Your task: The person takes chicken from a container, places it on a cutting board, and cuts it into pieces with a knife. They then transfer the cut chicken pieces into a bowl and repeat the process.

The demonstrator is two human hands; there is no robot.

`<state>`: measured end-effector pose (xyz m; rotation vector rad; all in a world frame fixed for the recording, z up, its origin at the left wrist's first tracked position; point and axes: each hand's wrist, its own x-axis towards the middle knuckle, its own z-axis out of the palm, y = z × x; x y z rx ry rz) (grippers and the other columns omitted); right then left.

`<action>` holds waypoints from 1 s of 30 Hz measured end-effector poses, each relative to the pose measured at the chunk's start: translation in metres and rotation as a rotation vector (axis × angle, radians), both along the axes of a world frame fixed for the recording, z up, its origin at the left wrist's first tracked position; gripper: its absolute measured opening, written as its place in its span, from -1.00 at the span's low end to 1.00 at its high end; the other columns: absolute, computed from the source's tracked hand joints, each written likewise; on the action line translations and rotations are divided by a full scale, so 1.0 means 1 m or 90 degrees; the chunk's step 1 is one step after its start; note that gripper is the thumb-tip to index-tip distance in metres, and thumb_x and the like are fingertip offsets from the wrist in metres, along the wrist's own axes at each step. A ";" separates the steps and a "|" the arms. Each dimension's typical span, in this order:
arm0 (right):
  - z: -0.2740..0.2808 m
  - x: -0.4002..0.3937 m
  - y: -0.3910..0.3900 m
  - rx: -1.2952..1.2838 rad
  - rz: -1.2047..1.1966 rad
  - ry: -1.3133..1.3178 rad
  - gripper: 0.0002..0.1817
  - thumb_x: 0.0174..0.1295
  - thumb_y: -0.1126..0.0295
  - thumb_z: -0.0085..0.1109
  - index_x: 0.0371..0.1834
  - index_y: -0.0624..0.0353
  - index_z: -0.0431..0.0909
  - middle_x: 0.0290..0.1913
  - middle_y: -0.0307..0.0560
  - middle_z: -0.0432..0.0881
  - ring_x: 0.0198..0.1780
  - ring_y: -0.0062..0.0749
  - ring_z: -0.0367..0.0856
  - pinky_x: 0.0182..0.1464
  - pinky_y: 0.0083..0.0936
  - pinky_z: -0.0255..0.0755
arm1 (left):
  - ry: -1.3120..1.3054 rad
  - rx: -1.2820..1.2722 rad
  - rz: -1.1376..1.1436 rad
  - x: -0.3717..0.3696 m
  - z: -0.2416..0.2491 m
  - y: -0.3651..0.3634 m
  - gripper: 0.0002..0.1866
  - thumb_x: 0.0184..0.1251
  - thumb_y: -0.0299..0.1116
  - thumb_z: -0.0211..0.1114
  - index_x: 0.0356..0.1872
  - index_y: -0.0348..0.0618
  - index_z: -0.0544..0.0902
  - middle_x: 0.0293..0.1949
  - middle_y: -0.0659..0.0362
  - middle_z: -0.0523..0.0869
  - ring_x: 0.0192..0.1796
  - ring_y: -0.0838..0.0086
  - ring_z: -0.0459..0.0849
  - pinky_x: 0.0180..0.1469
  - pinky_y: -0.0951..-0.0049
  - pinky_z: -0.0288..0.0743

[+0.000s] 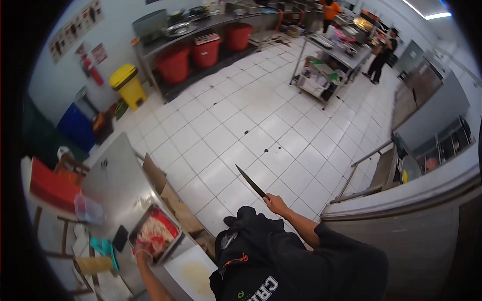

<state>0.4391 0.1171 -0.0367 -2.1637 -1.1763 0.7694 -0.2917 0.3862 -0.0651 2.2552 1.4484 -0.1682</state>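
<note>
My right hand [276, 203] is closed around the handle of a long, dark-bladed knife [250, 179], held out over the floor with its tip pointing away from me. My left hand [143, 249] reaches to the near left corner of a metal tray [174, 245], its fingers blurred among the contents. Pale pinkish pieces that look like raw meat [153, 230] fill the tray, alongside something bright red [168, 224]. Beside the tray lies a white cutting board [188, 271] with a yellowish stain.
The steel table [118, 183] also bears a clear plastic container [89, 208], a dark flat object [120, 238] and a turquoise item [104, 248]. A cardboard box [173, 200] stands at its edge. Farther off are a wheeled cart [346, 57], red tubs [173, 65] and two people.
</note>
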 end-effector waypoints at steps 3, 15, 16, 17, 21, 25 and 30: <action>-0.031 0.007 -0.014 -0.036 -0.028 -0.021 -0.64 0.43 0.11 0.02 -0.13 0.23 0.53 -0.35 0.31 0.67 -0.24 0.37 0.63 -0.18 0.10 0.48 | 0.470 0.046 -0.256 0.037 0.066 -0.010 -0.72 0.30 -0.23 0.24 -0.06 -0.13 0.70 -0.06 0.05 0.76 -0.10 0.22 0.74 -0.11 0.15 0.59; -0.055 0.006 0.024 -0.114 -0.075 -0.022 -0.61 0.44 0.07 -0.04 -0.04 0.18 0.54 -0.18 0.32 0.68 -0.09 0.37 0.62 0.00 0.12 0.48 | -0.180 -0.250 0.431 0.104 0.071 -0.027 -0.62 0.20 -0.14 0.31 0.02 -0.01 0.61 -0.26 0.14 0.74 -0.21 0.15 0.72 -0.07 0.14 0.59; -0.058 0.005 0.028 -0.111 -0.079 -0.023 -0.61 0.44 0.07 -0.04 -0.04 0.19 0.54 -0.18 0.32 0.68 -0.09 0.37 0.62 0.00 0.12 0.48 | -0.200 -0.257 0.436 0.115 0.072 -0.028 -0.62 0.20 -0.14 0.31 0.02 -0.01 0.61 -0.26 0.14 0.74 -0.21 0.16 0.72 -0.08 0.14 0.59; -0.061 0.001 0.030 -0.109 -0.081 -0.023 -0.61 0.44 0.07 -0.04 -0.05 0.19 0.54 -0.18 0.31 0.68 -0.09 0.37 0.62 0.00 0.12 0.48 | -0.215 -0.260 0.440 0.121 0.074 -0.030 -0.62 0.20 -0.14 0.31 0.02 -0.01 0.61 -0.26 0.14 0.73 -0.22 0.16 0.72 -0.09 0.14 0.59; -0.063 -0.011 0.036 -0.113 -0.079 -0.007 -0.61 0.44 0.07 -0.06 -0.05 0.19 0.53 -0.19 0.31 0.68 -0.09 0.37 0.62 0.00 0.12 0.48 | -0.255 -0.269 0.439 0.149 0.072 -0.031 -0.63 0.21 -0.14 0.31 0.01 0.00 0.61 -0.26 0.15 0.73 -0.23 0.17 0.71 -0.11 0.15 0.59; -0.073 -0.025 0.036 -0.134 -0.048 -0.014 -0.63 0.43 0.08 -0.06 0.00 0.14 0.51 -0.17 0.28 0.68 -0.08 0.33 0.62 0.00 0.13 0.49 | -0.289 -0.274 0.432 0.173 0.070 -0.022 -0.64 0.22 -0.13 0.32 0.00 0.01 0.61 -0.27 0.16 0.72 -0.24 0.19 0.71 -0.13 0.16 0.59; -0.073 -0.033 0.033 -0.123 -0.044 -0.015 -0.61 0.44 0.09 -0.08 -0.02 0.19 0.52 -0.15 0.27 0.68 -0.07 0.31 0.62 0.01 0.11 0.48 | -0.334 -0.281 0.428 0.205 0.070 -0.004 -0.65 0.22 -0.13 0.32 -0.01 0.02 0.61 -0.27 0.18 0.71 -0.25 0.21 0.70 -0.16 0.18 0.59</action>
